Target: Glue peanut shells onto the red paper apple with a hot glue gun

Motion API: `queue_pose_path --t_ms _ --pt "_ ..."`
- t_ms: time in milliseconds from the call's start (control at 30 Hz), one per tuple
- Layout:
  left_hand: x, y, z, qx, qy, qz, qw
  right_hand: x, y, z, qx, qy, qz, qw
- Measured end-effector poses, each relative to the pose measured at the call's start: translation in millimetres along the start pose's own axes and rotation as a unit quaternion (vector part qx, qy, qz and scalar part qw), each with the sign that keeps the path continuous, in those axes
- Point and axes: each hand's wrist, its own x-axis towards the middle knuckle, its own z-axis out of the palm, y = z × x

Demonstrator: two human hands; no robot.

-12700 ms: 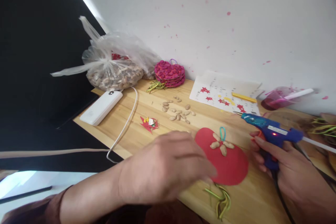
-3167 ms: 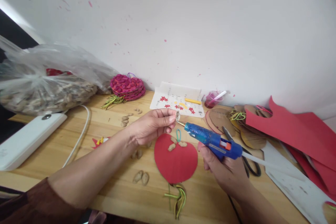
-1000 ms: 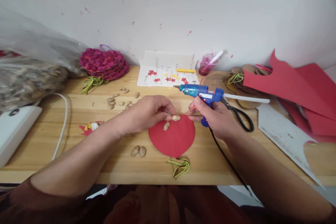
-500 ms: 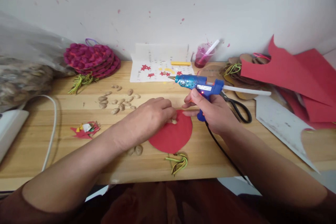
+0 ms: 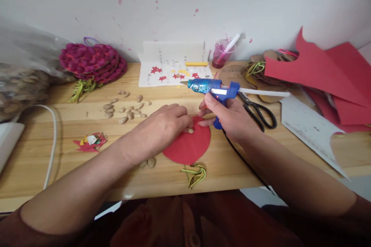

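My left hand [image 5: 171, 123] is over the upper left of a round red card [image 5: 188, 148], its fingers curled and closed on a peanut [image 5: 190, 130] against the card. Part of the peanut shows at the fingertips. My right hand [image 5: 226, 119] grips a blue hot glue gun [image 5: 222, 90] by its handle, with the nozzle pointing left above the far edge of the card. A white glue stick [image 5: 263, 92] sticks out of its back. Green and yellow tassel cords [image 5: 197, 175] lie at the card's near edge. Several loose peanuts [image 5: 130, 114] are scattered to the left.
Black scissors [image 5: 261, 114] lie beside my right hand. Red sheets [image 5: 333, 81] and a grey-white card offcut [image 5: 310, 131] fill the right side. Purple-studded discs [image 5: 92, 61], a bag of peanuts [image 5: 23, 88] and a white cable [image 5: 55, 135] are at left. A cup of red liquid [image 5: 222, 56] stands behind.
The view has shifted slightly. The glue gun and both hands keep nearly the same places around the red card, and the left fingers stay at the peanut.
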Motion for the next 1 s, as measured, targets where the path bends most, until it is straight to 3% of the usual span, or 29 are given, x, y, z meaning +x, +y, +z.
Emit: queue_pose_path --t_ms 1000 --pt "-0.7 0.4 4.9 0.028 0.007 0.001 1.0 1.3 6.0 1.7 0.0 -0.007 0.003 1.0"
